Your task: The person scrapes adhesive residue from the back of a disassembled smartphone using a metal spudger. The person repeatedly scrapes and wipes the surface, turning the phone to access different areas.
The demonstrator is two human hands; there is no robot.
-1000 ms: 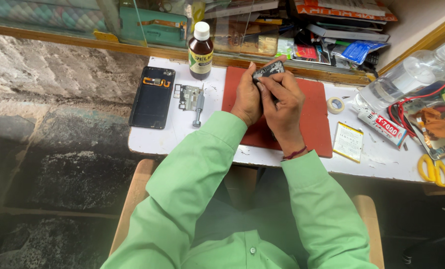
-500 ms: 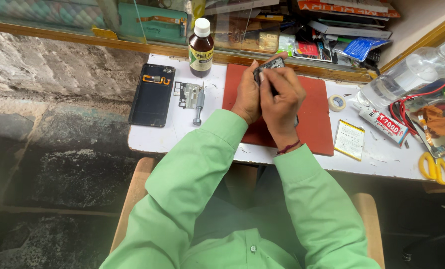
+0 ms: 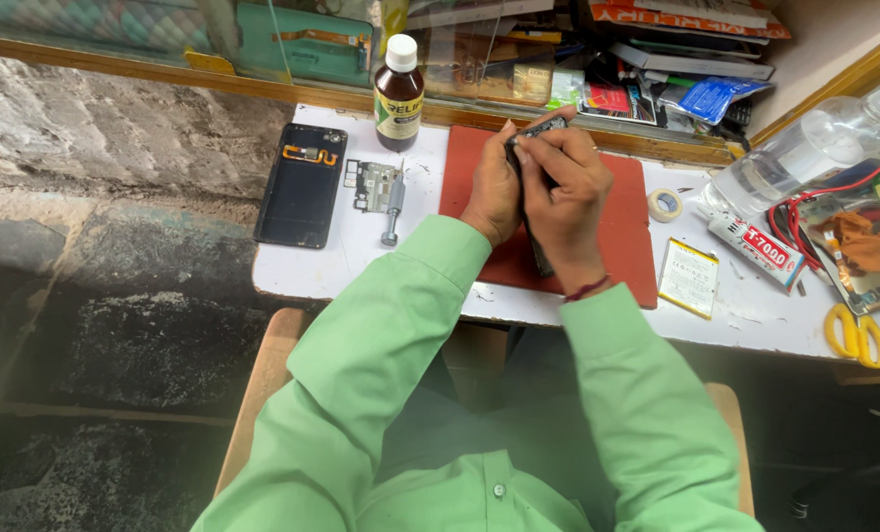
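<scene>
Both my hands are raised over a red mat (image 3: 622, 246) on the white table (image 3: 361, 271). My left hand (image 3: 492, 192) and my right hand (image 3: 558, 182) together grip a dark phone body (image 3: 539, 129), held upright and mostly hidden by my fingers. My right fingertips press on its top edge. A dark thin part (image 3: 541, 258) shows below my right wrist, over the mat. Green sleeves cover both my arms.
Left of the mat lie a small circuit board (image 3: 371, 183), a screwdriver (image 3: 392, 212) and a black phone back panel (image 3: 300, 184). A brown bottle (image 3: 398, 94) stands behind. To the right: tape roll (image 3: 665, 204), flat battery (image 3: 689, 277), glue tube (image 3: 760, 248), yellow scissors (image 3: 857, 333), clear bottle (image 3: 795, 153).
My hands have stayed over the mat with the phone body; my right fingers have shifted slightly along its top edge.
</scene>
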